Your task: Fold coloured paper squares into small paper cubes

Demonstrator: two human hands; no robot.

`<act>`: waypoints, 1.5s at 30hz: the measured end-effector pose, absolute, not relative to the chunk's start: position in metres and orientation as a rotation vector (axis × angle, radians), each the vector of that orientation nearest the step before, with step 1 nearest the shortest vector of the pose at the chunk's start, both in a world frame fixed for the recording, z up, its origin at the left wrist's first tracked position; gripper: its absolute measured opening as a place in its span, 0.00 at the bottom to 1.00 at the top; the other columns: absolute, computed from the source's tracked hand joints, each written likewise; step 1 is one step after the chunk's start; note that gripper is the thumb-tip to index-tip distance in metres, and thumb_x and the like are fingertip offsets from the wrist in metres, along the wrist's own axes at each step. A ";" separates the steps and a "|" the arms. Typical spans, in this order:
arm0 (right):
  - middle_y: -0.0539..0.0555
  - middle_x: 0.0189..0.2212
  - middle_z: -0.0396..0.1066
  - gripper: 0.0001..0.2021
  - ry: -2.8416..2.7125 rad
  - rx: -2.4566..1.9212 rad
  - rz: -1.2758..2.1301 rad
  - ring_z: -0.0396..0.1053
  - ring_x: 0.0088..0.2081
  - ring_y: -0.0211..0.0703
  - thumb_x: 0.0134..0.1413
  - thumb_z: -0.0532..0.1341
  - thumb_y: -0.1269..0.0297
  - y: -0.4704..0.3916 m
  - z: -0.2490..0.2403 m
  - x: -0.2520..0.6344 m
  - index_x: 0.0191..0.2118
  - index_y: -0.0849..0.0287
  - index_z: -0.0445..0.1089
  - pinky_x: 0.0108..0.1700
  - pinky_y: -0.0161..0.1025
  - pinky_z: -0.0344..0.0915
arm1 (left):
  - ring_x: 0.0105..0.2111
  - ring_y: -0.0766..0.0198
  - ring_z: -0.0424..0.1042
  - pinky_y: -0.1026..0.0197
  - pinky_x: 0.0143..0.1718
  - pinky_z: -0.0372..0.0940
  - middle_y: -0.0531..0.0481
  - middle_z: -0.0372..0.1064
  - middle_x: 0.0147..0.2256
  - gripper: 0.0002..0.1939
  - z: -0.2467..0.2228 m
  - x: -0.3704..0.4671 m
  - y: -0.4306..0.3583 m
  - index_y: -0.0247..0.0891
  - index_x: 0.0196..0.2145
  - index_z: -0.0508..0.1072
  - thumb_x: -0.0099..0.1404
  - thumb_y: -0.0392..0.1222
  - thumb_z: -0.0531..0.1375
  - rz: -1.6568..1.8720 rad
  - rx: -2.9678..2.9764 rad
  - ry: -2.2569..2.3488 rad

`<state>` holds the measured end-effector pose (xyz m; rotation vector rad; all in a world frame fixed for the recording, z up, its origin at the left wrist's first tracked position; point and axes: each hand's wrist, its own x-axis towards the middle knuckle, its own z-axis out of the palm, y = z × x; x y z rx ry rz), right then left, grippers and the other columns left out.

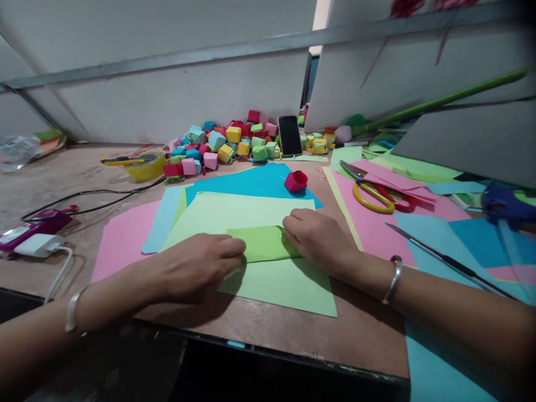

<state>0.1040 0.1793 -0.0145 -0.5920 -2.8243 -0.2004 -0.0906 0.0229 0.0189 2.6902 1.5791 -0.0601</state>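
Note:
A bright green paper strip (266, 243) lies across a pale green sheet (293, 287) near the table's front edge. My left hand (205, 262) is closed on the strip's left end, its fingers curled. At the right end my right hand (314, 234) has its fingers bent and pressed together on the same strip. The fingertips of both hands are partly hidden. Beneath the pale green sheet are a blue sheet (247, 180) and a pink sheet (125, 234). A small red paper box (296, 182) sits on the blue sheet.
Behind are many coloured paper cubes (233, 134), a phone (290, 135) and a yellow tape roll (146, 167). Scissors (372, 195), a pen-like tool (452, 262) and a blue glue gun (506, 204) lie right. A white plug (39, 245) is at left.

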 end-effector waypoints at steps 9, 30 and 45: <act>0.50 0.24 0.62 0.09 -2.699 -0.609 0.269 0.57 0.27 0.37 0.55 0.58 0.71 0.192 -0.018 0.104 0.24 0.61 0.64 0.28 0.36 0.46 | 0.28 0.64 0.65 0.61 0.23 0.50 0.53 0.67 0.31 0.24 0.012 -0.089 0.060 0.49 0.57 0.61 0.66 0.30 0.47 -0.221 2.872 1.410; 0.48 0.23 0.63 0.08 -2.594 -0.612 0.589 0.60 0.28 0.36 0.50 0.63 0.72 0.201 -0.020 0.103 0.23 0.60 0.66 0.31 0.35 0.51 | 0.27 0.70 0.65 0.68 0.29 0.56 0.52 0.69 0.33 0.19 0.015 -0.089 0.069 0.46 0.53 0.70 0.69 0.34 0.48 0.087 2.450 1.452; 0.49 0.22 0.65 0.09 -2.606 -0.652 0.603 0.59 0.27 0.35 0.48 0.62 0.73 0.199 -0.015 0.100 0.21 0.60 0.64 0.29 0.34 0.51 | 0.17 0.66 0.59 0.65 0.21 0.47 0.55 0.69 0.22 0.39 0.033 -0.050 0.091 0.59 0.62 0.57 0.56 0.27 0.51 -0.430 2.602 1.473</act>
